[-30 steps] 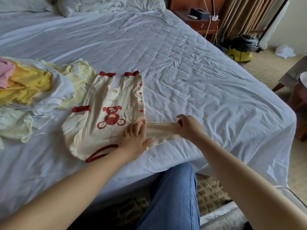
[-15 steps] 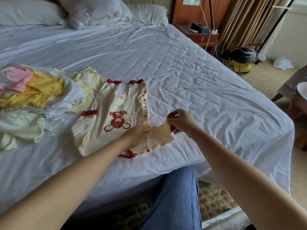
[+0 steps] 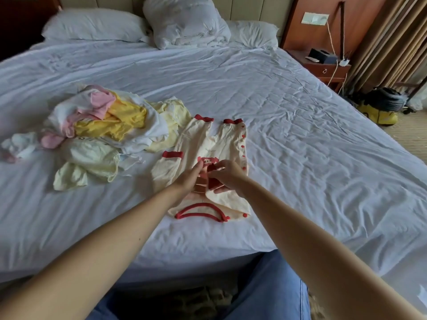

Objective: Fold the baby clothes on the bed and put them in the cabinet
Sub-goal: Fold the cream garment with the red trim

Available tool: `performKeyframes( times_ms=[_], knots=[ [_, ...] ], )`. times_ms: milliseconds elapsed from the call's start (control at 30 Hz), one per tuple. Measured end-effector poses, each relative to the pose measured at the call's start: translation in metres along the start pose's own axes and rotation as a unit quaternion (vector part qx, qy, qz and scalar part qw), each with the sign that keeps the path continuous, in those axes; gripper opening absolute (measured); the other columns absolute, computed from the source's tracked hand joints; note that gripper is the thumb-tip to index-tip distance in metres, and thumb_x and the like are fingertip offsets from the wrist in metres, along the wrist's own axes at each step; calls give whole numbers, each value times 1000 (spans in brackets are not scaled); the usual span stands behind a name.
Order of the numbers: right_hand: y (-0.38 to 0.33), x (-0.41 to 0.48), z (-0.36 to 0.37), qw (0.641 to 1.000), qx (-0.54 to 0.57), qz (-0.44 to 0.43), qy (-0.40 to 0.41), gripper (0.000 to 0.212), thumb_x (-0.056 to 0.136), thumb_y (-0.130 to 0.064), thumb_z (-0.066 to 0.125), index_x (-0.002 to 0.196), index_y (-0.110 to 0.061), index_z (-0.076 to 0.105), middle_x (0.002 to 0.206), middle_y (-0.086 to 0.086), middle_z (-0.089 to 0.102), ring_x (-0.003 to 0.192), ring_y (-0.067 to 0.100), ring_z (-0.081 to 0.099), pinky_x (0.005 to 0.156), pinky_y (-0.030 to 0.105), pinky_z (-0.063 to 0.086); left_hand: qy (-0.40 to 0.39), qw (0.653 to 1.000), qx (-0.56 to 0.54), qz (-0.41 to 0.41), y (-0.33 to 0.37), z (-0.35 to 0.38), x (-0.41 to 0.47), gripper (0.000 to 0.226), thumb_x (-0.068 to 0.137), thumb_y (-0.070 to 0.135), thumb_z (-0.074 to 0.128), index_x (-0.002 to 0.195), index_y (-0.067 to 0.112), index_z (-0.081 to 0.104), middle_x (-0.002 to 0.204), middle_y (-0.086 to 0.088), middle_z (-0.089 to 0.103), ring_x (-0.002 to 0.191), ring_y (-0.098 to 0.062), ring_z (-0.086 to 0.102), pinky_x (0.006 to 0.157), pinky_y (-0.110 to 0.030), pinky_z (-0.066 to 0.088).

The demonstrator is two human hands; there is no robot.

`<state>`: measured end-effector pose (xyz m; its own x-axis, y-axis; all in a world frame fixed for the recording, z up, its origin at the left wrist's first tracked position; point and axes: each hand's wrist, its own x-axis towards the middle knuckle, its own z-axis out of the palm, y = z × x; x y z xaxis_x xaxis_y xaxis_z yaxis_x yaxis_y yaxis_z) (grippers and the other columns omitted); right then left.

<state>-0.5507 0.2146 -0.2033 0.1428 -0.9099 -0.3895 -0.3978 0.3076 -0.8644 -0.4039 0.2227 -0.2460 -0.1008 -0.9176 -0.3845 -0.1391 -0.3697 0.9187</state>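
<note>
A cream baby romper (image 3: 221, 144) with red cuffs, red snaps and a red monkey print lies flat on the white bed (image 3: 300, 139), legs pointing away from me. My right hand (image 3: 225, 175) pinches the red cuff of its right sleeve, folded in over the chest. My left hand (image 3: 189, 177) rests on the chest beside it, fingers fairly straight, touching the fabric. To the left a loose pile of baby clothes (image 3: 111, 125) in yellow, pink and white sits on the sheet.
Pillows (image 3: 92, 27) and a bunched duvet (image 3: 184, 21) lie at the head of the bed. A wooden nightstand (image 3: 323, 65) stands at the back right, with a yellow vacuum cleaner (image 3: 381, 107) on the floor beyond the bed's right edge.
My right hand has carried the sleeve from out at the right side inward over the romper's chest. My left hand has shifted slightly up the chest. The camera has tilted up.
</note>
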Motion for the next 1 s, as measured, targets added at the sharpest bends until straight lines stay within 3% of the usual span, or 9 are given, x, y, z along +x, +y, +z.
performKeyframes(
  times_ms=[67,200,300,367,433,533,600,800,1000],
  knots=[
    [4,5,4,1000,4,-5,-28,13,97,-15,56,108,-9,59,91,13,72,66,19,70,61,30,59,20,999,28,-7,-5,-6,3,60,81,77,43,98,24,65,101,-9,69,106,-33,63,101,-51,47],
    [19,15,0,996,-67,-34,51,22,97,-12,49,111,-7,64,86,7,72,65,18,69,59,32,55,70,983,169,32,-14,-7,3,38,86,49,62,102,15,58,85,-3,64,79,-25,66,78,-51,58],
    [39,12,-8,958,-238,-105,123,29,93,-9,47,110,-17,70,102,1,73,89,20,69,78,37,56,131,896,414,89,-23,-6,-3,59,90,37,62,140,18,38,123,-6,54,106,-26,58,80,-38,50],
    [56,5,-10,915,-355,-146,126,35,94,-12,46,115,-25,70,122,-6,67,111,17,62,84,30,50,163,827,510,171,-31,-5,-5,62,89,36,62,144,24,37,134,-8,41,118,-28,48,91,-39,44],
    [74,1,-11,884,-415,-190,106,39,95,-14,44,127,-28,63,137,-10,58,127,14,51,92,29,47,137,798,534,245,-38,-2,-2,59,89,32,59,144,26,41,138,-5,38,125,-27,41,102,-40,38],
    [101,-3,-12,855,-458,-241,49,45,102,-23,39,147,-25,41,156,-6,33,147,13,24,119,31,23,48,762,587,270,-54,2,5,58,97,39,28,152,21,29,162,-3,16,149,-24,12,123,-37,9],
    [115,-4,-13,844,-485,-228,32,53,103,-40,22,155,-29,19,162,-7,10,150,11,1,121,27,-3,12,735,633,242,-64,2,5,79,84,49,-8,156,19,6,163,-2,-7,150,-19,-12,117,-31,-13],
    [133,2,-10,840,-503,-198,38,68,89,-58,-4,154,-37,-3,162,-8,-12,147,13,-21,118,29,-18,16,738,647,191,-80,4,4,86,75,55,-19,152,17,-16,158,-6,-24,145,-18,-26,115,-32,-23],
    [123,-1,-12,852,-491,-179,16,55,103,-46,19,155,-36,2,162,-8,-9,148,13,-17,117,28,-18,-33,751,637,172,-67,-1,0,69,101,54,16,153,20,-14,154,2,-28,145,-15,-26,117,-32,-19]
  ],
)
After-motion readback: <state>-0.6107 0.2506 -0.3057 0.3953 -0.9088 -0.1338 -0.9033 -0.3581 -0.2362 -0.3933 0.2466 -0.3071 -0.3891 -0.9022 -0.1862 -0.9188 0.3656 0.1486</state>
